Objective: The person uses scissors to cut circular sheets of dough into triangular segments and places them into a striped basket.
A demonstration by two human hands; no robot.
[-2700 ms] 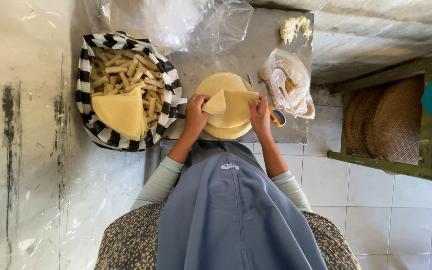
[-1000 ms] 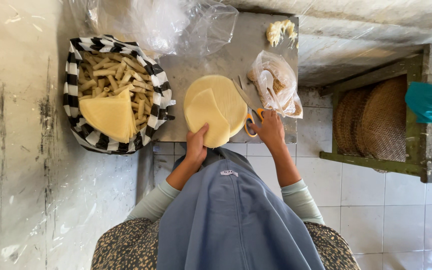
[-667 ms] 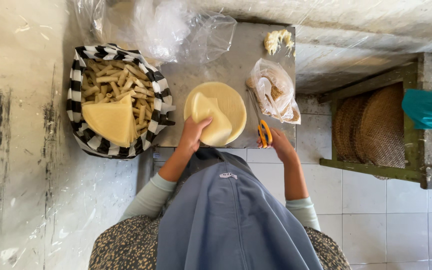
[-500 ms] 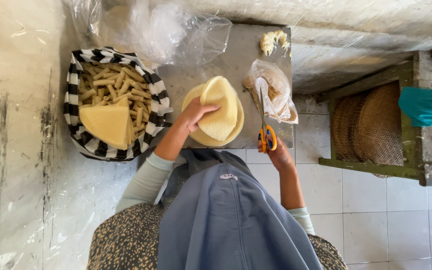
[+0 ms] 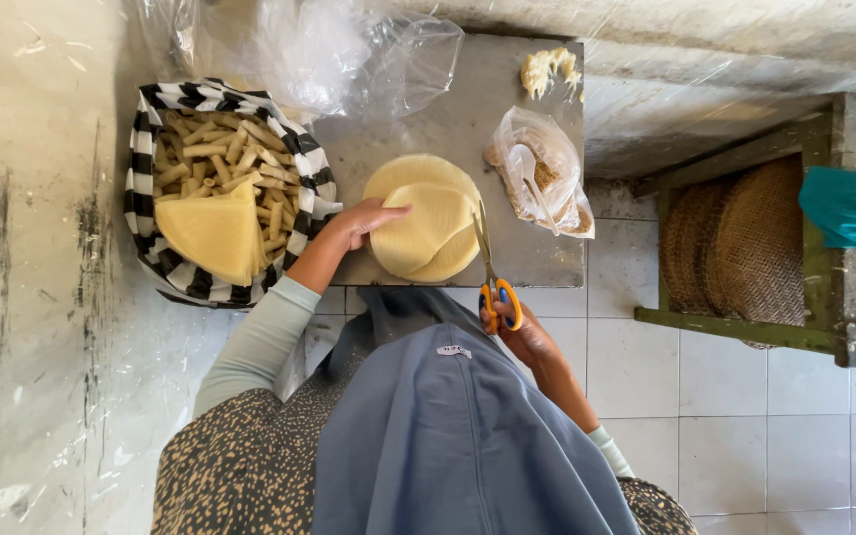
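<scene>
A stack of round pale-yellow wrappers [image 5: 426,220] lies on the grey metal worktop [image 5: 448,129], and the top sheet is lifted and turned a little off the pile, with the left hand [image 5: 361,222] closed on its near-left edge, fingers laid flat across it. The right hand [image 5: 519,335] is clamped around the orange-and-blue handles of a pair of scissors [image 5: 490,269], held just off the worktop's front edge; the blades point away from the person and run along the right rim of the wrappers, touching or nearly so, though whether they are parted cannot be made out from here. Judging by what lies around, a good share of the work looks done: the black-and-white striped basket [image 5: 147,188] to the left already holds many rolled pieces [image 5: 212,149] and a wedge-shaped pile of cut sheets [image 5: 214,232], while the round stack appears uncut at this moment. To the right of the wrappers sits a clear bag with a spoon and brownish filling [image 5: 541,180], a small pale lump [image 5: 545,67] beyond it, and crumpled clear plastic [image 5: 349,59] at the back
</scene>
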